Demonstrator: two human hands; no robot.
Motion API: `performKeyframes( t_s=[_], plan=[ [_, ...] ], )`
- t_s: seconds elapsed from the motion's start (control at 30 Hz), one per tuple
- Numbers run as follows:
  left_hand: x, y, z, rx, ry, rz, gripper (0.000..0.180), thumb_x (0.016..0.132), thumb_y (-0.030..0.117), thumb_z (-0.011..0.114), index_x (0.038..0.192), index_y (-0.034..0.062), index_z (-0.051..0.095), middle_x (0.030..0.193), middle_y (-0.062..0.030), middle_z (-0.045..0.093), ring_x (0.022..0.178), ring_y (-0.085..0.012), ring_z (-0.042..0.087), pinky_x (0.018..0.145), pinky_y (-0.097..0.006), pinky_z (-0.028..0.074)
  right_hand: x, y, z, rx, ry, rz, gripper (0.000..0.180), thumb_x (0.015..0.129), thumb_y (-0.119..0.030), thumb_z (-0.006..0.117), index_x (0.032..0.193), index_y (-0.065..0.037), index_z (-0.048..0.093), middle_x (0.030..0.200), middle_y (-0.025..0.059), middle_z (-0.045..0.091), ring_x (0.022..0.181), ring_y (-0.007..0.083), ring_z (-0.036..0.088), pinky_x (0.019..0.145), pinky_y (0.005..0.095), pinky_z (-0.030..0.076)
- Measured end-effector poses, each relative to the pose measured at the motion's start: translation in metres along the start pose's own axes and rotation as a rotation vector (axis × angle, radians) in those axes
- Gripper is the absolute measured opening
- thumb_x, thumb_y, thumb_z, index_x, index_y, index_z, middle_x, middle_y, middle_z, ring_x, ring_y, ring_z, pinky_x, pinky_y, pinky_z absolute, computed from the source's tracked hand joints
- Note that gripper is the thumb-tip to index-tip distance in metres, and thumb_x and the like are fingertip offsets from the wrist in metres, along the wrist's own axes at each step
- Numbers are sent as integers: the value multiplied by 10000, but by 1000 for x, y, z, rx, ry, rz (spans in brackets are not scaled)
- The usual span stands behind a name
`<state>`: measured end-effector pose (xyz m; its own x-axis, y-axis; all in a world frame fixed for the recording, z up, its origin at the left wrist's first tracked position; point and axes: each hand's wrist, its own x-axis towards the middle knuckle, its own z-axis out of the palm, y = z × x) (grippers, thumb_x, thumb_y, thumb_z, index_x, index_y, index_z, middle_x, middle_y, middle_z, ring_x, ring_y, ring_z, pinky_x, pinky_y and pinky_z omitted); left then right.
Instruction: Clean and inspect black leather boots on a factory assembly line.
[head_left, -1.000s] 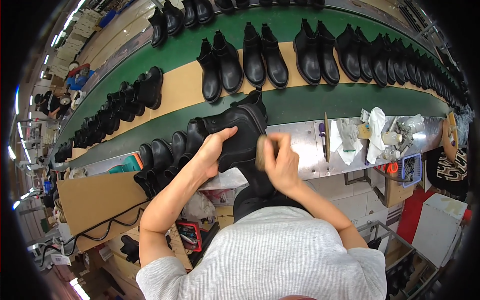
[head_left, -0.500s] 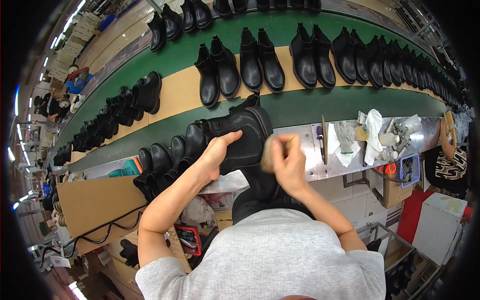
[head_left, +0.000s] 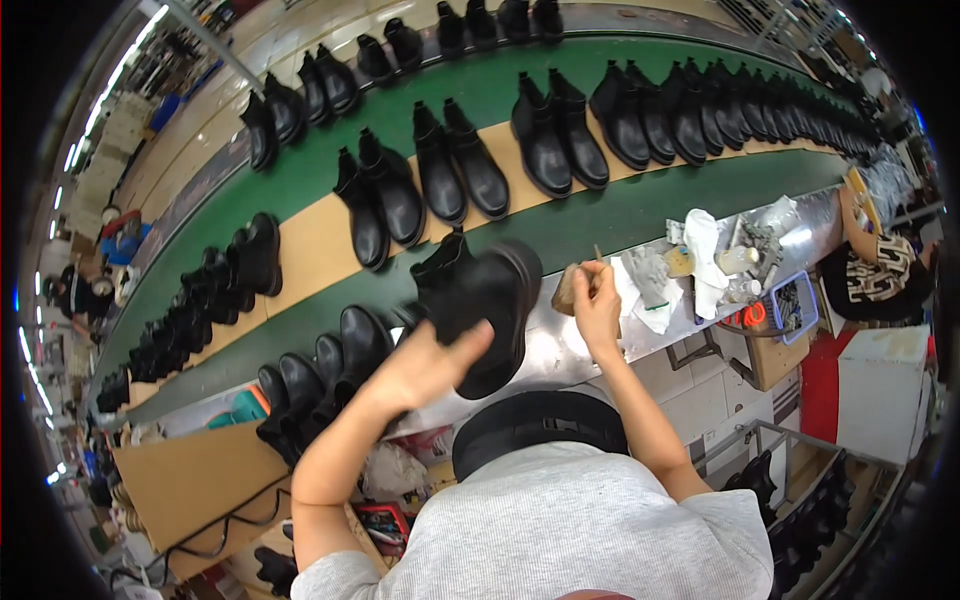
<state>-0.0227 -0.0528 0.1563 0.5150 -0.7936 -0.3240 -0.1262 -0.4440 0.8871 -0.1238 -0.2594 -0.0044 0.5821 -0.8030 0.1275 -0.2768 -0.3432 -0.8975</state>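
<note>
A black leather ankle boot (head_left: 462,305) is tilted on its side over the near bench, its sole edge facing right. My left hand (head_left: 430,365) is blurred by motion, with its thumb across the boot's upper and its other fingers hidden. To the right of the sole, my right hand (head_left: 597,297) grips a tan fuzzy pad (head_left: 568,290) above the metal bench top, apart from the boot. Whether the pad is a brush or a sponge I cannot tell. More black boots (head_left: 365,340) stand just left of my left hand.
Several finished-looking boots (head_left: 463,185) line brown paper (head_left: 305,230) on the green belt (head_left: 290,190). White cloths (head_left: 704,255), a grey glove (head_left: 650,275) and small bottles (head_left: 738,260) lie to the right, before a blue basket (head_left: 792,305). Another person (head_left: 875,265) sits at far right.
My right hand has drawn the pad off the boot's sole edge and away to the right. The boot and my left hand have shifted lower, and the whole view has turned.
</note>
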Motion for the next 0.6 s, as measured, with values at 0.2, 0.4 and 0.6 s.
performKeyframes(
  t_s=[0.2,0.4,0.6],
  plan=[
    [4,-66,89,566,-196,-208,495,914,351,421,984,-119,561,887,-340,591,881,-451,587,791,-484,469,-31,67,22,-143,-59,-3,282,846,-245,535,1076,-83,522,902,208,621,837,387,603,723,461,471],
    [33,-96,97,572,50,-63,403,866,292,539,888,-110,550,712,-286,608,721,-443,599,693,-492,475,-47,95,30,-180,-471,-127,243,822,-189,546,1044,-93,574,923,193,621,834,376,597,719,455,472],
    [20,-79,48,648,504,251,441,690,78,683,1030,-84,453,1073,-231,421,993,-403,427,890,-434,359,-33,78,37,-296,-712,190,339,770,-127,531,1106,-87,546,973,218,579,900,380,580,745,460,480]
  ],
)
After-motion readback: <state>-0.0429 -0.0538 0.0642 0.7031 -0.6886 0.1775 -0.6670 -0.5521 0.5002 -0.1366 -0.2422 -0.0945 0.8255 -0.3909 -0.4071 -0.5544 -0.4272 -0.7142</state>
